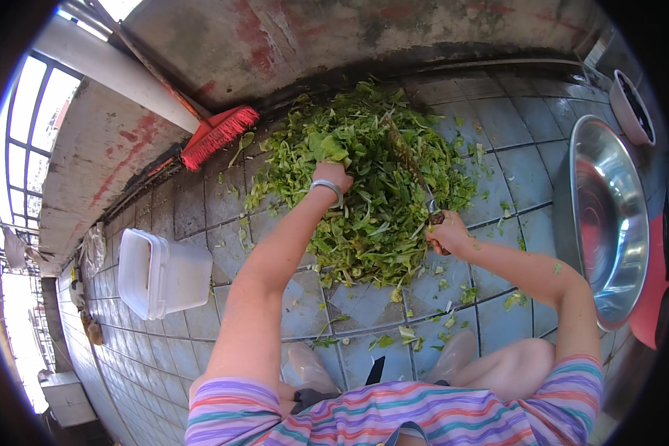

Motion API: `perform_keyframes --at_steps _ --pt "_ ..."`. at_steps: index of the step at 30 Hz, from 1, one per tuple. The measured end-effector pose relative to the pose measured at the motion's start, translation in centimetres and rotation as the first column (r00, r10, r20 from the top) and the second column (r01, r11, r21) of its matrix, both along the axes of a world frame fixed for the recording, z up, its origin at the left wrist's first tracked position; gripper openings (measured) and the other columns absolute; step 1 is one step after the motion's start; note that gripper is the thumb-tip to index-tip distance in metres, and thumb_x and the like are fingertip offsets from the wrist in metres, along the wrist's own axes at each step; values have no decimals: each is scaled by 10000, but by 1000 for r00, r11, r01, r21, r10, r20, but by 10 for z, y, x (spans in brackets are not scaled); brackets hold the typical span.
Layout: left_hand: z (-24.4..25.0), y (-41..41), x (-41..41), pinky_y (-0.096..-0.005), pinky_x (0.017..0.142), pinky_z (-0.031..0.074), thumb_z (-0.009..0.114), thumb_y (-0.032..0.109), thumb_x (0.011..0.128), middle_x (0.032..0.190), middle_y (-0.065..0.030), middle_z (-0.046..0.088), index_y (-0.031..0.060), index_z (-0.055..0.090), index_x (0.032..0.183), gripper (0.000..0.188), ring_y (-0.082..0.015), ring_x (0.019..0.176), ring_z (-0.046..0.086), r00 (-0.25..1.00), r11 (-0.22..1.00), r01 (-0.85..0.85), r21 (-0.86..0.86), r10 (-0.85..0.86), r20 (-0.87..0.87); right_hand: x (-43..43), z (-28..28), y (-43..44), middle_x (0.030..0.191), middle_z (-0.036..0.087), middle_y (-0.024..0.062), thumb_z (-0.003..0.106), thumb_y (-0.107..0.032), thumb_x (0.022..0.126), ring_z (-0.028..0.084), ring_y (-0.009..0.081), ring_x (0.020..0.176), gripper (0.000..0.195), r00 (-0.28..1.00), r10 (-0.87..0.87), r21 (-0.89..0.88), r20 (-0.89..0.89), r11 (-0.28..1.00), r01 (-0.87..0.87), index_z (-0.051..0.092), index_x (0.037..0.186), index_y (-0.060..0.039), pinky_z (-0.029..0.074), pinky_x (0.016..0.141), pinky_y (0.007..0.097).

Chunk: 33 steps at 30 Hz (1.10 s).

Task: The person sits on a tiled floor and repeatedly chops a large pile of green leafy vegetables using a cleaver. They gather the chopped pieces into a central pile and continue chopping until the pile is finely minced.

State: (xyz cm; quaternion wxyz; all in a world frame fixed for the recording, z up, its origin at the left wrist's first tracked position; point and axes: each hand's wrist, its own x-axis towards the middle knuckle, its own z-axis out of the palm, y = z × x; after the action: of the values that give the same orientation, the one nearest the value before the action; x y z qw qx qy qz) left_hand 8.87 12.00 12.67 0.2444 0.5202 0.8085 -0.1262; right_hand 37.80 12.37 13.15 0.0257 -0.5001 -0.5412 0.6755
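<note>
A wide heap of chopped leafy greens (368, 234) lies on the tiled floor in front of me. My left hand (334, 177), with a silver bangle at the wrist, grips a bunch of leaves (330, 146) at the heap's upper middle; its fingertips are hidden among the greens. My right hand (450, 231) is closed around the dark handle of a long knife (407, 153). The knife's blade slants up and left across the right part of the heap, with bits of leaf stuck to it. Leaf scraps cling to my right forearm.
Left of the heap stands a white plastic bucket (187, 277). A red broom (217, 134) leans at the wall corner. To my right are a large steel basin (638, 240), a pale tub (627, 117) and something red (646, 290). Leaf scraps dot the tiles near my feet.
</note>
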Motion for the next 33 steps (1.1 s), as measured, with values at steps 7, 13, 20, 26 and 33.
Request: perform_keyframes --at_steps 7,13,20,26,33 --pt "39 -102 -9 -341 904 402 683 371 647 1219 -261 446 14 132 1370 977 -341 1085 481 955 985 82 151 -121 272 16 23 -8 521 478 44 542 -72 715 441 137 369 111 991 93 371 95 921 -122 439 713 -34 360 354 294" --pt "28 -186 -70 -317 674 526 627 135 693 971 -125 607 15 561 1088 419 -192 809 609 581 853 -517 -66 407 705 -43 124 8 533 478 46 558 -123 701 436 133 389 136 938 283 673 202 655 -343 477 716 -16 389 399 293" --pt "-28 -270 -102 -319 575 509 574 142 727 726 -77 607 43 625 858 172 -162 672 598 821 938 -293 -185 346 455 -159 121 39 443 491 15 527 -73 746 496 98 381 166 719 442 782 -537 581 227 471 597 -25 381 379 240" --pt "-58 -302 -127 -358 599 479 566 137 704 707 -87 619 63 593 700 79 -230 702 605 943 991 -127 46 106 316 -119 -21 2 562 537 104 556 -138 678 542 236 485 146 816 69 696 574 485 -530 514 627 -8 444 490 333" --pt "-85 -317 -164 -363 611 476 620 158 672 728 -96 627 82 610 704 83 -255 723 607 945 975 -219 -21 218 244 -126 111 34 461 510 47 598 -110 694 486 127 367 155 960 265 785 94 573 -236 511 625 -2 412 407 284"
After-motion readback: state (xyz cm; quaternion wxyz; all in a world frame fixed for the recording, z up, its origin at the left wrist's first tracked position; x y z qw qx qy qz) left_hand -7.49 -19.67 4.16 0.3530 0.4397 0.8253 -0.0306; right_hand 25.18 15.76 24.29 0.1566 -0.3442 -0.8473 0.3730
